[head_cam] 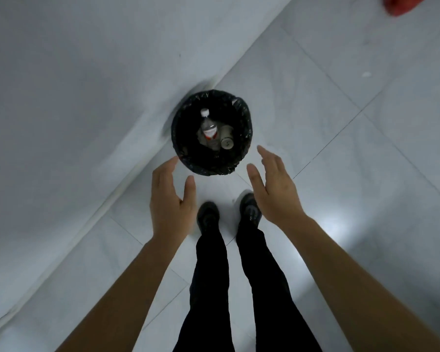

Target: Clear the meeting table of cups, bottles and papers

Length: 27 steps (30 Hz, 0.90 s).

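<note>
Floor tiles (315, 123) meet a white wall (74, 85) at the bin (214, 170). Its bottle (210, 130) leans, cap toward the wall; left hand (172, 199) and right hand (277, 191) hover empty, fingers straight.

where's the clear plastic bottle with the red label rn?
Head view, centre: the bottle lies inside the round black-bagged bin by the white wall, beside a pale paper cup, just beyond the left hand and right hand.
</note>
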Each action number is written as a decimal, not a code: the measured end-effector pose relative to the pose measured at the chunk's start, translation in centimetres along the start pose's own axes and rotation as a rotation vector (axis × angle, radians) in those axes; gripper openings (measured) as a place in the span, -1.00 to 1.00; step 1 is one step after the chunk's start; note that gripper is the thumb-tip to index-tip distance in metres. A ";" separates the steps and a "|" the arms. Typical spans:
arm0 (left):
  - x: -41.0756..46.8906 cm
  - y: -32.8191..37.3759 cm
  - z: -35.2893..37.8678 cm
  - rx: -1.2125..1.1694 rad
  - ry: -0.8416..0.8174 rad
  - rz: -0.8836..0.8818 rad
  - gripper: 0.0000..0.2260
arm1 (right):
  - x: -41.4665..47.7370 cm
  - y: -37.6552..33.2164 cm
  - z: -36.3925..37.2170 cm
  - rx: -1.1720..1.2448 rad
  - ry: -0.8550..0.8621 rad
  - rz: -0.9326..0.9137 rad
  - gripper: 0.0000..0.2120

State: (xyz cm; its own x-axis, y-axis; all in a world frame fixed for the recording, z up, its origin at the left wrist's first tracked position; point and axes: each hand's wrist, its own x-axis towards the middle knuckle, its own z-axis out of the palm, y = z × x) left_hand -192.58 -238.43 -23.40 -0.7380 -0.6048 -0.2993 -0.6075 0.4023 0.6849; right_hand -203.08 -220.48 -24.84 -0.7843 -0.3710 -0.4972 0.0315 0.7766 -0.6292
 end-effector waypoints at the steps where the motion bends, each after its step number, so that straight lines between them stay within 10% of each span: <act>1: -1.2 2.6 -2.4 -0.018 -0.009 0.018 -0.60 | -2.1 -1.9 -2.5 0.014 0.034 0.002 -0.48; 13: -12.3 26.8 -25.9 -0.344 0.044 0.328 -0.53 | -25.2 -21.1 -24.4 0.284 0.616 -0.146 -0.50; 27: -17.3 26.5 -23.3 -0.225 -0.773 0.708 -0.52 | -47.9 -19.4 -9.3 0.434 1.295 0.494 -0.57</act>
State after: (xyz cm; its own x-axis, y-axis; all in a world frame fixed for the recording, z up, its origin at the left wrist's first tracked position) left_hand -189.08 -233.34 15.36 -0.9349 0.3475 -0.0718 0.0413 0.3075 0.9506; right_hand -171.87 -213.04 16.72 -0.6292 0.7771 0.0170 0.4559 0.3867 -0.8016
